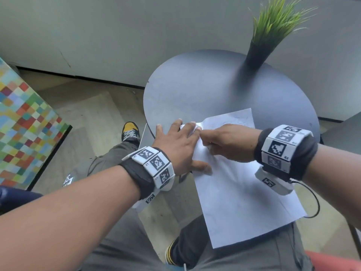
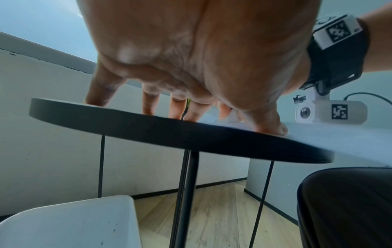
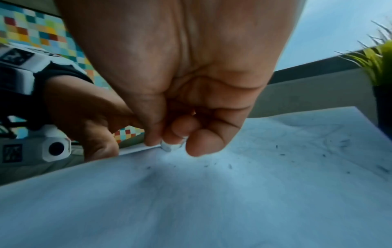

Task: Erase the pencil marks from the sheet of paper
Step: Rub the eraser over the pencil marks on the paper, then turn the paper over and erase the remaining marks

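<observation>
A white sheet of paper (image 1: 240, 194) lies on the round dark table (image 1: 205, 90) and hangs over its near edge. Faint pencil lines (image 1: 237, 120) show near its far end. My left hand (image 1: 176, 142) lies flat with straight, spread fingers, pressing the sheet's left edge and the tabletop. My right hand (image 1: 224, 141) pinches a small white eraser (image 3: 172, 145) between thumb and curled fingers, its tip on the paper (image 3: 212, 193) close to the left hand. Dark eraser crumbs (image 3: 229, 166) lie scattered on the sheet. From the left wrist, fingers (image 2: 148, 104) rest on the table rim (image 2: 169, 130).
A potted green grass plant (image 1: 261, 47) stands at the table's far right edge. A grey wall runs behind. A colourful checkered panel (image 1: 25, 126) is at the left, wooden floor below. A white chair seat (image 2: 70, 223) stands under the left wrist, and my knees are under the paper.
</observation>
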